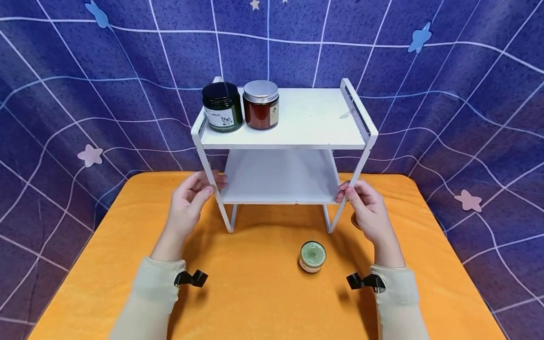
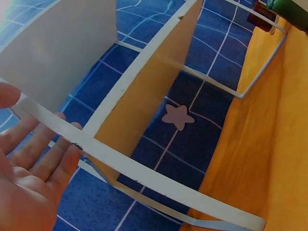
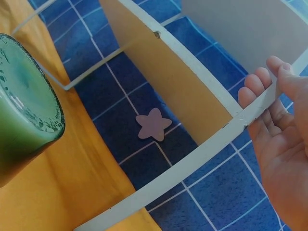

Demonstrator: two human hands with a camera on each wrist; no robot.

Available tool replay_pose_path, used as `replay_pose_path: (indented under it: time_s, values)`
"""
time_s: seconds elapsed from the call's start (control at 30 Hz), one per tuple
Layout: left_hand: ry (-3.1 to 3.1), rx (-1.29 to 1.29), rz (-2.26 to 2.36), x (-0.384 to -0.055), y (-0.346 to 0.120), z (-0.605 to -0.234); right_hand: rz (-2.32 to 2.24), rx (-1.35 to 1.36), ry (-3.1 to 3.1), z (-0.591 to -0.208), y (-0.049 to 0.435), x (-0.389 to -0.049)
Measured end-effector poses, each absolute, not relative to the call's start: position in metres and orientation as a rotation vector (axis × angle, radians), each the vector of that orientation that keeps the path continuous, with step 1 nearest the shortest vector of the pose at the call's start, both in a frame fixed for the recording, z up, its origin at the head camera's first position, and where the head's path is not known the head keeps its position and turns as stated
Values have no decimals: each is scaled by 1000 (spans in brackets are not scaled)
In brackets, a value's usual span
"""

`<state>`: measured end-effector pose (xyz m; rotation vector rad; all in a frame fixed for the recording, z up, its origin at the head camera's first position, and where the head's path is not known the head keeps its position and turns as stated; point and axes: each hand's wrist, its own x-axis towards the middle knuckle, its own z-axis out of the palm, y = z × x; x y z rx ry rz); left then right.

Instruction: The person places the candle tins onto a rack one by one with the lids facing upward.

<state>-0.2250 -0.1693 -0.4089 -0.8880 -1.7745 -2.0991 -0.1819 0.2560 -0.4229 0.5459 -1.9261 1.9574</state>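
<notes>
A white two-tier shelf rack (image 1: 316, 118) stands ahead with its legs over the orange cloth. My left hand (image 1: 190, 196) holds its left front leg, the thumb in front and the fingers behind; in the left wrist view the fingers (image 2: 45, 156) lie fairly straight along the leg. On the other side, my right hand (image 1: 369, 208) grips the right front leg, with curled fingers (image 3: 257, 84) and thumb around the bar in the right wrist view. A dark green candle jar (image 1: 222, 107) and an amber jar with a silver lid (image 1: 261, 105) sit on the top tier's left.
A small green candle jar (image 1: 312, 256) stands on the orange cloth (image 1: 263, 293) in front of the rack. Behind my right hand, a small brown round thing (image 1: 356, 221) is mostly hidden. A blue curtain (image 1: 297, 56) with white lines and stars hangs behind and at both sides.
</notes>
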Motion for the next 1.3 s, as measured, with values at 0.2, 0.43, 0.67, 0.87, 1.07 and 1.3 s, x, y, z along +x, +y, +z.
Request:
replay_pose_path:
  time_s: [0.2,0.43,0.67,0.87,1.07,1.3]
  values:
    - [-1712,-909,-2116,-224,-168,-413,2009,555,-1907,-422,255,-181]
    - [-1733,-892,-2107,-219,-165,-410,1986,552,-1910,-424,254,-182]
    - [-1742,-832,-2095,-217,-165,-407,1953,563,-1915,-424,253,-183]
    - [-1794,-824,-2047,-216,-164,-406,1984,576,-1909,-422,255,-183]
    - [-1813,-852,-2005,-217,-165,-404,1987,572,-1915,-421,255,-181]
    - [-1814,-860,-1999,-218,-166,-406,1970,597,-1925,-421,256,-181]
